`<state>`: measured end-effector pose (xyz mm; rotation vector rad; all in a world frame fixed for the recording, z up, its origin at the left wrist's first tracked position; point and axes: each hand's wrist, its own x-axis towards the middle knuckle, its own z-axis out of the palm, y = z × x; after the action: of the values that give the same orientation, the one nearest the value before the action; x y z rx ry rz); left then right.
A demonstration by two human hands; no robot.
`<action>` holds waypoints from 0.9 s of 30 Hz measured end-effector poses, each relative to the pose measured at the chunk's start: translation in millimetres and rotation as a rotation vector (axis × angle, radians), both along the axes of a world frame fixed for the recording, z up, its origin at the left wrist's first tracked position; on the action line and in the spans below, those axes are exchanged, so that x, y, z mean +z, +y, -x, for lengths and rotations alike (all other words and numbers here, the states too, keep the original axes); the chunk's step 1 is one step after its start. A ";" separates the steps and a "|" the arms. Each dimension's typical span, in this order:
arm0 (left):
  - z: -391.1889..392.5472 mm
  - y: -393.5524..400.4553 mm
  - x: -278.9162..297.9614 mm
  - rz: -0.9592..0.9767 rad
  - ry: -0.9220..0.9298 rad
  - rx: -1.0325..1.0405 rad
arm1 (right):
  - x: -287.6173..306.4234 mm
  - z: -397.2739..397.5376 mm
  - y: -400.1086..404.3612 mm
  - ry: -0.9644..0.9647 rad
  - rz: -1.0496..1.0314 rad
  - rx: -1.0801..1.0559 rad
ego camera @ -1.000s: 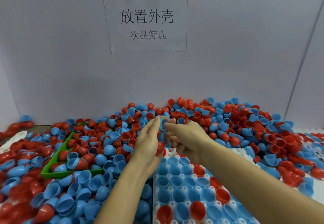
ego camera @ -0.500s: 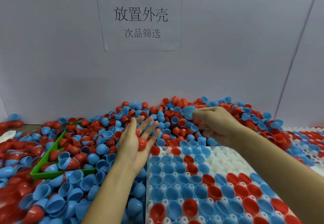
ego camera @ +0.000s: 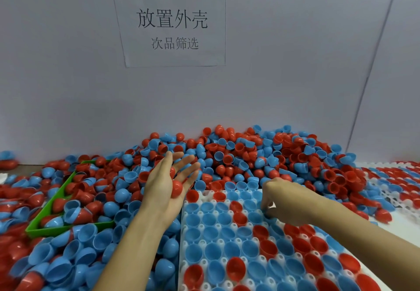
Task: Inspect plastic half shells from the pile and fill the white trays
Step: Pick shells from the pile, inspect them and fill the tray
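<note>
The left hand [ego camera: 169,185] is hovering palm up over the near slope of the pile [ego camera: 238,154], its fingers spread and nearly straight, and a red half shell [ego camera: 176,188] is lying loose in the palm with nothing curled round it. The right hand [ego camera: 280,202] is reaching down over the far edge of the white tray [ego camera: 188,245], fingers curled toward an open pocket; whether they are pinching a shell there cannot be told, since the fingertips are hidden under the hand. The likeliest slip, as I judge it, is the red shell rolling off the open palm and dropping back among the uninspected ones, or onto the filled pockets beside it. Loose shells from the pile are crowding the tray's far edge and could be knocked in by the right wrist. The green bin [ego camera: 48,206] by the tray's left edge is half buried, so a reject might miss it.
</note>
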<state>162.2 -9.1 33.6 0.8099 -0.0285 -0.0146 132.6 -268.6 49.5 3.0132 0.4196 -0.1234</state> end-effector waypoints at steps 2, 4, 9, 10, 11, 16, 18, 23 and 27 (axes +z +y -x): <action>-0.6 0.6 -0.4 0.004 0.002 -0.001 | -3.0 1.0 1.5 0.012 0.017 0.010; -0.9 0.7 -0.4 0.007 0.011 -0.004 | -2.3 0.5 0.8 0.020 0.015 0.006; 3.4 -2.3 0.9 0.102 0.079 -0.055 | -5.5 -5.0 0.8 0.019 -0.011 -0.028; 4.6 -3.0 1.1 0.135 0.088 -0.075 | -7.3 -7.3 0.0 0.028 -0.015 -0.038; 5.6 -3.4 1.1 0.166 0.092 -0.096 | -7.9 -9.5 -1.2 0.049 -0.025 -0.049; 5.9 -2.4 0.2 0.177 0.114 -0.146 | -0.9 -14.7 -3.4 0.159 -0.065 -0.050; 5.9 -0.8 0.4 0.137 0.112 -0.161 | 3.4 -14.3 -2.2 0.080 -0.073 -0.057; 10.8 -0.3 4.1 0.079 0.089 -0.215 | 20.5 -7.9 12.8 -0.001 -0.117 -0.075; 10.8 -8.8 6.0 0.026 0.086 -0.181 | 33.9 -4.2 25.6 -0.051 -0.231 -0.032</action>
<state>151.4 -17.9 39.6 0.7779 -0.0201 -0.2195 136.9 -242.9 83.4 3.2427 0.4067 0.0001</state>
